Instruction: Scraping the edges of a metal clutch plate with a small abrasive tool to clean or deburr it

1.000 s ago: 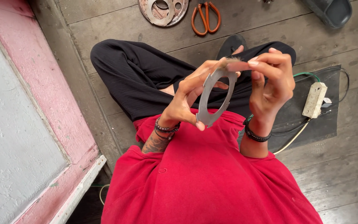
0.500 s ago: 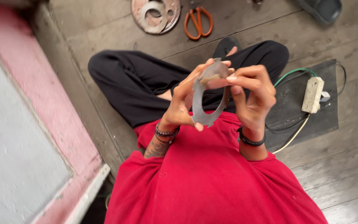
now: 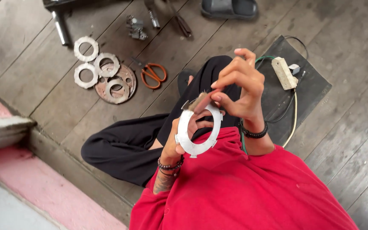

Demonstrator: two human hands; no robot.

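Holding the flat grey notched metal ring (image 3: 198,130) in our left hand (image 3: 176,147), we brush it, our right hand (image 3: 239,87) pinching a small brown-bristled brush (image 3: 202,101). Up-left of that ring, four similar rings (image 3: 101,72) lie on the wooden floor (image 3: 43,64); whether brushed, we cannot tell.

The left hand (image 3: 176,145) holds a notched metal ring (image 3: 198,127) upright while the right hand (image 3: 239,87) presses a small brush (image 3: 201,101) onto its top edge.

flat grey notched ring (image 3: 197,132) — upright; small brown brush (image 3: 202,101) — bristles at its top edge.
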